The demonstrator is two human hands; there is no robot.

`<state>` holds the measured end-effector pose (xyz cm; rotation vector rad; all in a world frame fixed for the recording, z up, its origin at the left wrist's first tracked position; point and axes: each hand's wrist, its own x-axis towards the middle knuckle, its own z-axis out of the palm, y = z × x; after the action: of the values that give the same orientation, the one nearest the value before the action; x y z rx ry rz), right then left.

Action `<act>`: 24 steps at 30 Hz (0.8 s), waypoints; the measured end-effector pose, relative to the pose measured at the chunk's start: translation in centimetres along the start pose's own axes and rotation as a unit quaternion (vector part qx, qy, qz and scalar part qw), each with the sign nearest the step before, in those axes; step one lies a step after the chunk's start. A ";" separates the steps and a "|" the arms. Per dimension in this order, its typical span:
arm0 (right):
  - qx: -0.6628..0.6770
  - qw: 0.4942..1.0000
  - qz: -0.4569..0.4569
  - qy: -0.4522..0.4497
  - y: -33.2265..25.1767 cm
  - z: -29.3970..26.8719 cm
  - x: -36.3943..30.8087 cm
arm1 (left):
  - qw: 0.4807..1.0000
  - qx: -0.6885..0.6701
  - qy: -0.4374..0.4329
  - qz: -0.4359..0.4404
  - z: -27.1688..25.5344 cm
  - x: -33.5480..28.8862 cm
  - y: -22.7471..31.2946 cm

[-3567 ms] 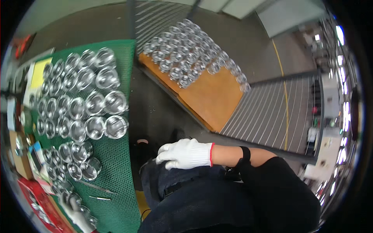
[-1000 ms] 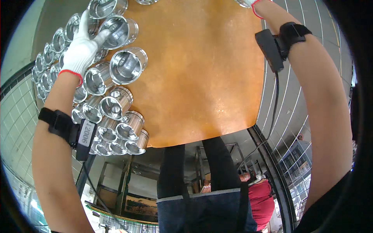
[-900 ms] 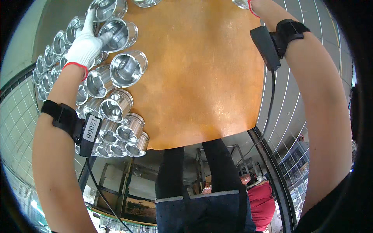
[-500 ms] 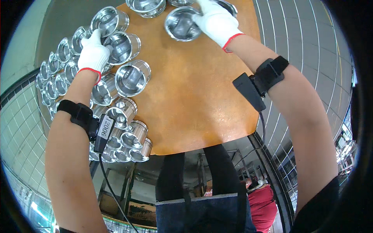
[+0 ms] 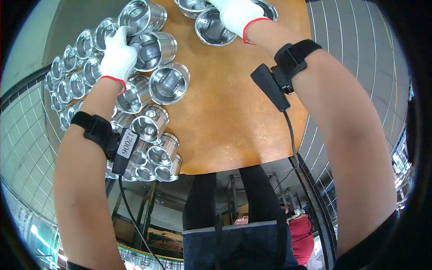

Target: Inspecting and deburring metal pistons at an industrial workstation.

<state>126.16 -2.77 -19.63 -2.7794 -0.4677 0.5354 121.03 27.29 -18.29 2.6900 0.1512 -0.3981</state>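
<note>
My left hand, in a white knitted glove with a red cuff, is among the shiny metal pistons at the left side of the table. Its fingers bend in at the rim of one piston, close below the farthest one in that row. My right hand, gloved alike, reaches over the small group at the far edge. It overlaps the rim of a piston lying open side toward me; another piston shows to its right. The right fingers run up to the picture's top edge and are mostly hidden.
Several rows of pistons cover the tan tabletop's left side, down to the near corner. Black straps with small boxes and cables sit on both forearms. A metal grid stands at the right. Something red lies below the table.
My right hand has moved left and slightly farther away over the far pistons. My left hand stays by the same row, its fingers bent more. The whole view has shifted a little.
</note>
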 end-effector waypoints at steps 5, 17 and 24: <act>-0.038 0.999 -0.015 0.022 0.7 0.5 0.6 | 0.993 -0.117 0.003 0.015 -3.2 -0.7 1.2; -0.062 0.998 -0.015 0.012 3.0 -0.2 -2.1 | 0.963 -0.216 -0.032 0.161 -12.0 -26.8 8.2; 0.017 0.992 0.047 -0.112 -1.0 -2.2 -16.8 | 0.926 -0.223 -0.236 -0.191 -13.9 -47.7 7.9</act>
<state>112.05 -8.35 -12.12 -2.7312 -0.3695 0.8744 80.35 23.78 11.17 2.0407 0.5530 -0.9857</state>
